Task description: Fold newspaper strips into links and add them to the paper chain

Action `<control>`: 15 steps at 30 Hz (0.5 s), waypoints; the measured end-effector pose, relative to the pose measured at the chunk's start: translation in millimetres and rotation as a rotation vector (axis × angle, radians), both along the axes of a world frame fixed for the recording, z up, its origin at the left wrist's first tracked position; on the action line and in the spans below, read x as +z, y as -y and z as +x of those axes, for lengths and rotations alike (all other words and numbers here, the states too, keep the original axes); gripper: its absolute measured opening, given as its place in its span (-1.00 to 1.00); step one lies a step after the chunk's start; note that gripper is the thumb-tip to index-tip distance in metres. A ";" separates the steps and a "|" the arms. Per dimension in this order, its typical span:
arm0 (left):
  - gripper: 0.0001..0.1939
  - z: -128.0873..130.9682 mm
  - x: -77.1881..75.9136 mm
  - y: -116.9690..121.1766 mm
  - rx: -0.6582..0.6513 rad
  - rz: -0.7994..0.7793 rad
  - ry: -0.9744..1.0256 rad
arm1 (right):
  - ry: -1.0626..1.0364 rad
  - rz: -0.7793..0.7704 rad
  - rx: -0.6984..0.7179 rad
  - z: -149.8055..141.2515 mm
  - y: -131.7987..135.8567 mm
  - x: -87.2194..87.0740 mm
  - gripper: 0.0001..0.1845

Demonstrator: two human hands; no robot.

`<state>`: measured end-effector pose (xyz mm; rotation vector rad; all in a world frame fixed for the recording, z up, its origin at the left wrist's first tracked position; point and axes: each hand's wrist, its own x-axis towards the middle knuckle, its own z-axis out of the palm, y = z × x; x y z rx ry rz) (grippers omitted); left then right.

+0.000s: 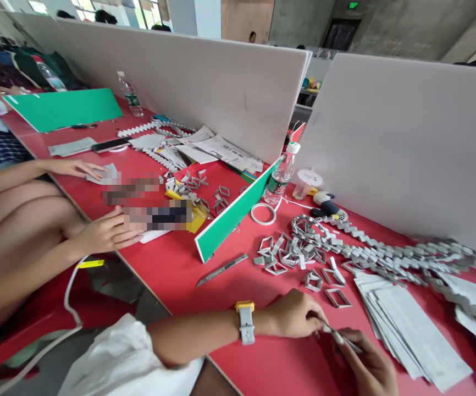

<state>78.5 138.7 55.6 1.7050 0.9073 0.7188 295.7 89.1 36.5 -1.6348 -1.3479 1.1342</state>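
Low over the red table, my left hand [295, 314], with a grey-strapped watch [246, 323] on its wrist, pinches one end of a narrow grey folded paper strip [354, 346]. The fingers of my right hand [367, 366] are closed on the same strip, close to the left fingertips. Just beyond my hands lie loose folded paper diamonds [337, 298], several of them in a heap. To the right is a fanned stack of flat paper strips [421, 333]. A craft knife [222, 269] rests on the table left of the heap.
A zigzag folded paper chain [390, 254] runs along the grey partition [398, 143]. Behind the heap stand a water bottle [278, 184] and a lidded cup [305, 184], near a tape roll [263, 214]. Past the green divider [238, 214], a co-worker's hands [101, 234] rest over papers.
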 end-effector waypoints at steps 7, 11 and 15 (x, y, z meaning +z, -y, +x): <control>-0.77 6.5 -8.8 -4.7 -0.021 0.043 -0.065 | 0.014 -0.061 -0.024 -0.1 2.7 -0.9 -0.56; -0.70 3.9 0.3 -1.2 -0.006 0.091 -0.119 | 0.009 -0.074 -0.034 0.0 2.8 0.1 -0.54; -0.70 2.5 1.0 -1.4 -0.017 0.118 -0.139 | -0.006 -0.078 -0.057 1.9 1.8 -1.1 -0.52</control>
